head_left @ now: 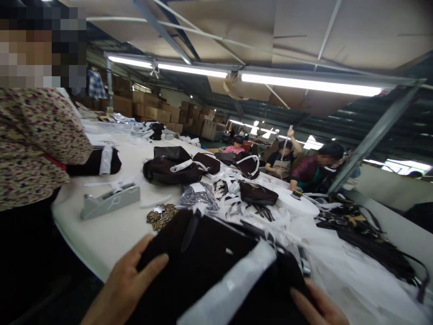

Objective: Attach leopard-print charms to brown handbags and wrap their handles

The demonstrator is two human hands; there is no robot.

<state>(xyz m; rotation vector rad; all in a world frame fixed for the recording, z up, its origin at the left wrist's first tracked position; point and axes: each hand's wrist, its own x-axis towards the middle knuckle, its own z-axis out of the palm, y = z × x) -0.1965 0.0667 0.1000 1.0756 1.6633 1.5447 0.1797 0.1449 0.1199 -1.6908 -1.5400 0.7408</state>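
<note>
A dark brown bag (169,271) fills the lower middle of the head view, close to the camera. My left hand (126,275) grips its left side, thumb on the front face and fingers behind. At its lower right side my right hand (320,304) holds on, thumb in front, partly cut off by the frame's edge. A strip of white wrapping (233,282) runs slantwise across the bag's front. From the top edge hangs a dark zip pull or tab (191,231). Just beyond lies a pile of small brass-coloured pieces (161,216).
On the white table (101,246) stand a grey tape dispenser (111,201), more dark bags (172,167) and a plastic packet (199,196). Dark straps (372,243) heap at right. A person in a flowered top (37,140) stands at left; other people work across the table.
</note>
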